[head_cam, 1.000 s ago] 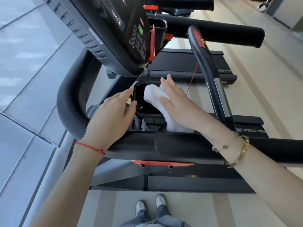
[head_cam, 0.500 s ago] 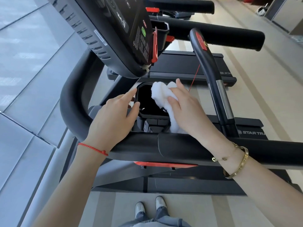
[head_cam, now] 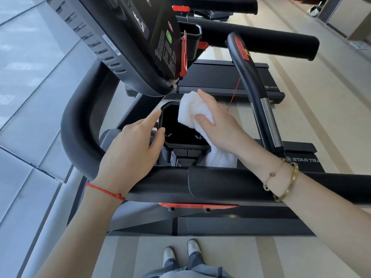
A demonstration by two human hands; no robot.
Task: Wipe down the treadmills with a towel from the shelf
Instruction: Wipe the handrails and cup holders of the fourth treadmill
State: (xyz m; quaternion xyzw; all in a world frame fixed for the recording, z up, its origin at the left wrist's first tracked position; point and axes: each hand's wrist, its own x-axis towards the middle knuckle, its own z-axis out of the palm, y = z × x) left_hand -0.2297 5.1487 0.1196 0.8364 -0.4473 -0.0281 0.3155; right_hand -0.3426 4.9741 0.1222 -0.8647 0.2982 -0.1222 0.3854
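Pressing a white towel (head_cam: 193, 109) against the right rim of the treadmill's (head_cam: 84, 127) black cup holder (head_cam: 180, 135), your right hand (head_cam: 218, 125) lies on it with fingers straight. Your left hand (head_cam: 132, 151) rests open at the holder's left edge, index finger extended, thumb on the rim. The towel's tail hangs beside the holder.

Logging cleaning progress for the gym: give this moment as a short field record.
setting: treadmill in a row of them
towel: white towel, over the cup holder rim
right hand: right hand presses the towel with straight fingers
left hand: left hand steadies the cup holder's left edge
stage: wiping the cup holder
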